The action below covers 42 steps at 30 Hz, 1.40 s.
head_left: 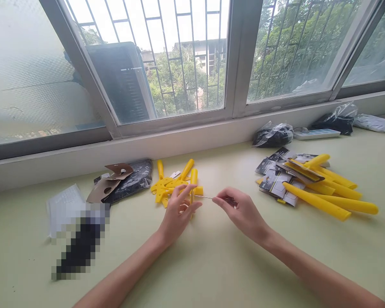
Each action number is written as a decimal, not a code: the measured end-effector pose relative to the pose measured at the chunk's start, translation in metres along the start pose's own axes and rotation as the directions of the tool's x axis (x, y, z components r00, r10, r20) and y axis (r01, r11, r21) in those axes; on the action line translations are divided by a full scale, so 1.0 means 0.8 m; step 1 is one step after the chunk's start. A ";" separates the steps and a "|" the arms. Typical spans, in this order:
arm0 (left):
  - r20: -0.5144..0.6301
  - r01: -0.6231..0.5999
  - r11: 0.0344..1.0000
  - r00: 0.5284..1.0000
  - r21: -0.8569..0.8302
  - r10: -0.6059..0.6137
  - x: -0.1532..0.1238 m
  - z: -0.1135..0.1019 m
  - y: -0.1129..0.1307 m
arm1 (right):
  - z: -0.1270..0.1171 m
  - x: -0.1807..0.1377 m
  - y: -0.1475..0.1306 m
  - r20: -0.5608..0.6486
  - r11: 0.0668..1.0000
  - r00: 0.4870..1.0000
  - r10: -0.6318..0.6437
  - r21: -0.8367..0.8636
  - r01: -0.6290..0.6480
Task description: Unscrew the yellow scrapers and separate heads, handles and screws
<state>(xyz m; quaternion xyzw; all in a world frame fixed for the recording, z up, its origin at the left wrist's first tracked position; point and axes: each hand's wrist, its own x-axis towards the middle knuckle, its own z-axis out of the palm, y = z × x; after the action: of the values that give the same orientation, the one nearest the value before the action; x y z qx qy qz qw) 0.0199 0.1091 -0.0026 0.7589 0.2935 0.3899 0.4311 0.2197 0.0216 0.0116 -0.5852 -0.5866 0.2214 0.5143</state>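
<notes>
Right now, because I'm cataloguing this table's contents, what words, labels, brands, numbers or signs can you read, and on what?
No text is legible.
Black-and-white printed cards among long yellow plastic pieces: print too small and blurred.

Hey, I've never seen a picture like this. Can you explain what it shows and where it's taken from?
There's no machine here, just a person's two bare hands. The single picture comes from a camera worn on the head, looking forward and down at a pale table below a window. The left hand holds an upright yellow piece; the right hand pinches a thin metal rod reaching toward it. More yellow parts lie just beyond the left hand. On the right are yellow handles with printed cards; on the left, a dark packet.
</notes>
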 end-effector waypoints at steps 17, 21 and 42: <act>-0.005 0.001 1.000 1.000 0.018 -0.001 0.001 0.000 -0.001 | 0.004 -0.002 0.003 -0.062 0.989 0.988 -0.143 -0.047 0.140; -0.008 -0.011 0.999 1.000 0.046 0.012 0.001 0.000 -0.001 | 0.004 -0.001 0.003 -0.007 0.992 0.996 -0.084 -0.091 0.083; -0.344 -0.150 0.989 0.929 -0.013 0.136 0.015 -0.012 -0.011 | -0.006 0.008 0.017 0.022 0.998 1.000 0.023 -0.060 -0.021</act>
<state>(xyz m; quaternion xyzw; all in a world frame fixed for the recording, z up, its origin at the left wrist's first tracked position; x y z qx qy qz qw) 0.0172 0.1264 -0.0036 0.6905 0.3001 0.5517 0.3588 0.2313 0.0286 0.0041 -0.6043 -0.5922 0.2159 0.4874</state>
